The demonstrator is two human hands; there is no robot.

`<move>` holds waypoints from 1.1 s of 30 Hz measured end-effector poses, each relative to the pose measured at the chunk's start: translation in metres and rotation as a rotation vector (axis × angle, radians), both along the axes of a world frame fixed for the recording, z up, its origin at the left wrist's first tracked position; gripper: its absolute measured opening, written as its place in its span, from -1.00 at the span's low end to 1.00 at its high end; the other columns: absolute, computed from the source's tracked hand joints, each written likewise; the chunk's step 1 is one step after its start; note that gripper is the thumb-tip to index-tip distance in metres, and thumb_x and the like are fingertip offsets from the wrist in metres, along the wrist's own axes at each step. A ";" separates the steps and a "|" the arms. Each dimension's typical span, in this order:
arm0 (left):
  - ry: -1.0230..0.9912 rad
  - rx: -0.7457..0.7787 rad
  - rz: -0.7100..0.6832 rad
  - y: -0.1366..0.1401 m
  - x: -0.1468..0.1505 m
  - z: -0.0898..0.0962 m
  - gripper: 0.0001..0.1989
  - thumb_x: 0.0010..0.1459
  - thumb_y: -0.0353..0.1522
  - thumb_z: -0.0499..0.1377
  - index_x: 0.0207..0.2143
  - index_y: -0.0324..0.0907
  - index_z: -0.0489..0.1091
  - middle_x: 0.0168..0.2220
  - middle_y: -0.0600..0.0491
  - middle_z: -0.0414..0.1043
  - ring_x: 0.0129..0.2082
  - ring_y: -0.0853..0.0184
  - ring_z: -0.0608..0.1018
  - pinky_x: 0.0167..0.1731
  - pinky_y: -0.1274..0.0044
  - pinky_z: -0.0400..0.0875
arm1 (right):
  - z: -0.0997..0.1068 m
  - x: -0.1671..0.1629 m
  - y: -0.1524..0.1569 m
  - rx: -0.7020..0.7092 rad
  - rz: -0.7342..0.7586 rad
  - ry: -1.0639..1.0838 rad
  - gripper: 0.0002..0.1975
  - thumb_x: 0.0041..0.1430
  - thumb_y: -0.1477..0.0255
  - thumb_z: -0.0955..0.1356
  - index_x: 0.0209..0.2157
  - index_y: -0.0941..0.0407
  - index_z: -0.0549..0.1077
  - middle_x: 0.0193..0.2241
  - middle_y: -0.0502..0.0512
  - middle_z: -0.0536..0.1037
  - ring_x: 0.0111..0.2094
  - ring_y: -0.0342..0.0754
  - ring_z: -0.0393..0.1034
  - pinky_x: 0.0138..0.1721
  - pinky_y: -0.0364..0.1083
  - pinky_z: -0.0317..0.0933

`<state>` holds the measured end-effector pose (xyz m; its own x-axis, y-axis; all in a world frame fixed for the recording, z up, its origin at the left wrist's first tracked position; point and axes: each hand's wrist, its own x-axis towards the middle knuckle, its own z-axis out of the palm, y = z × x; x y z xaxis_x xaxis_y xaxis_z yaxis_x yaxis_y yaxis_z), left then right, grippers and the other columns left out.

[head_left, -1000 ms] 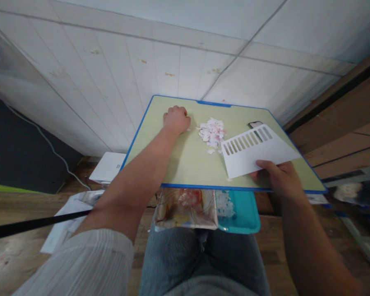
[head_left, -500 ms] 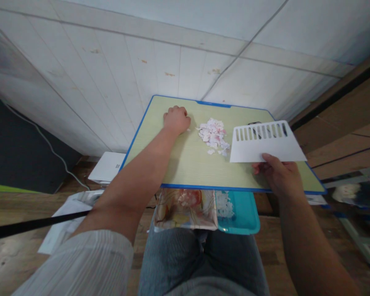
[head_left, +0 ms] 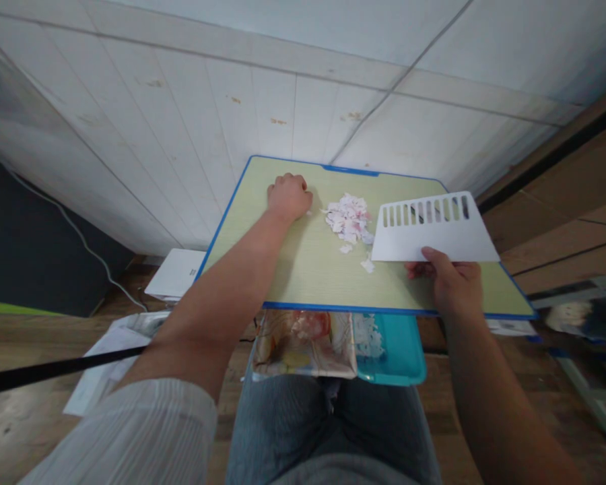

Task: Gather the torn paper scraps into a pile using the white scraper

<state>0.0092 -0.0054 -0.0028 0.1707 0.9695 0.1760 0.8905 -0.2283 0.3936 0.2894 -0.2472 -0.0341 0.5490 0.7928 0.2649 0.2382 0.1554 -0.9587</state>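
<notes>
My right hand [head_left: 452, 279] grips the lower edge of a white slotted panel [head_left: 434, 244], thumb on top and fingers underneath. The panel is thin and flat, with a row of long openings along its far side, and is tilted above the right part of the folding table [head_left: 323, 286]. Close to its left corner lies a pile of torn, white and pinkish paper scraps [head_left: 347, 217], with a few loose bits nearer me. Left of the pile, my left hand [head_left: 289, 197] rests on the tabletop with its fingers curled in; whatever is under them is hidden.
Below the table's front edge, over my lap, are a patterned tray [head_left: 306, 367] and a turquoise tray [head_left: 398, 350] holding white bits. A white wall [head_left: 262, 114] with a hanging cable stands behind. A white box [head_left: 174, 273] is at the left, wooden furniture [head_left: 560, 202] at the right.
My right hand and the slotted panel have shifted slightly left. A loose paper scrap now lies nearer me by the panel's left corner. My left hand has stayed in place.
</notes>
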 end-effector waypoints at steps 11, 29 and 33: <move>-0.001 -0.004 -0.006 0.002 0.000 -0.002 -0.58 0.53 -0.37 0.21 0.29 -0.11 0.74 0.45 -0.29 0.63 0.53 -0.17 0.54 0.55 0.05 0.47 | 0.004 -0.006 -0.003 0.022 -0.099 -0.005 -0.70 0.11 0.14 0.65 -0.42 0.05 0.65 -0.54 0.09 0.70 -0.61 0.03 0.53 -0.52 0.01 0.47; 0.001 -0.001 -0.002 0.004 0.000 -0.003 -0.56 0.51 -0.38 0.19 0.29 -0.09 0.74 0.45 -0.29 0.63 0.53 -0.20 0.54 0.54 0.01 0.46 | 0.012 -0.013 -0.021 0.001 -0.047 -0.086 -0.76 0.14 0.19 0.63 -0.37 0.01 0.63 -0.55 0.01 0.68 -0.61 0.07 0.52 -0.51 0.03 0.50; 0.008 0.006 0.005 0.004 0.000 -0.004 -0.57 0.53 -0.38 0.19 0.29 -0.08 0.74 0.45 -0.27 0.63 0.53 -0.17 0.54 0.53 0.05 0.46 | 0.014 -0.014 -0.020 0.020 -0.060 -0.128 -0.78 0.17 0.25 0.56 -0.48 0.01 0.60 -0.60 0.02 0.62 -0.61 0.05 0.52 -0.51 0.01 0.47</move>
<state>0.0089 -0.0014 -0.0073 0.1677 0.9692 0.1803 0.8947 -0.2264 0.3849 0.2749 -0.2674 -0.0205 0.5559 0.7535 0.3510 0.3676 0.1559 -0.9168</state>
